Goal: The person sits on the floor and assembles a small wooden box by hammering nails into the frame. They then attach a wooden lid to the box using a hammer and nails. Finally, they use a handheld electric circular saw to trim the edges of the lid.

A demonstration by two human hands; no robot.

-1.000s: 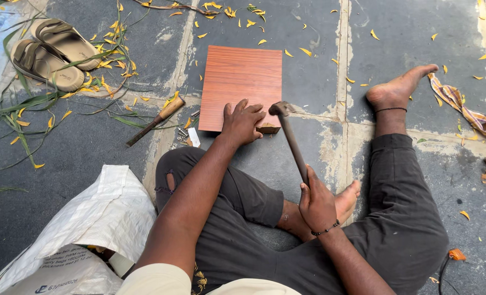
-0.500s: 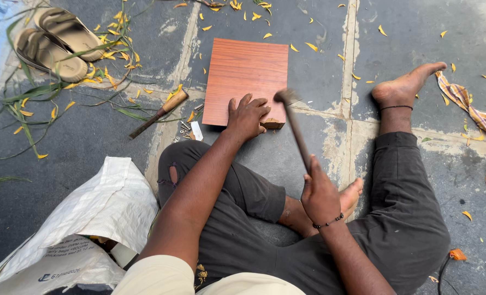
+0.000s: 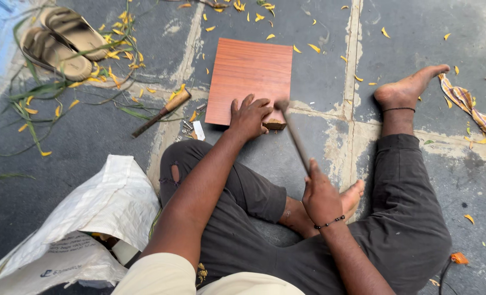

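A reddish-brown square wooden board (image 3: 249,74) lies flat on the grey stone floor in front of me. My left hand (image 3: 248,116) presses on its near edge, fingers spread, beside a small wooden block (image 3: 274,124) at the board's near right corner. My right hand (image 3: 320,195) grips the handle of a hammer (image 3: 293,133), whose head hovers just above the block, blurred. I sit on the floor with my right leg stretched out and my left leg folded.
A wooden-handled tool (image 3: 162,112) and small screws (image 3: 187,126) lie left of the board. A pair of sandals (image 3: 63,41) rests at far left among green stems. A white sack (image 3: 84,226) sits at near left. A striped cloth (image 3: 469,106) lies at right.
The hammer head has stayed over the block at the board's corner, shifting slightly as my right hand moved. My left hand has kept its place on the board's near edge.
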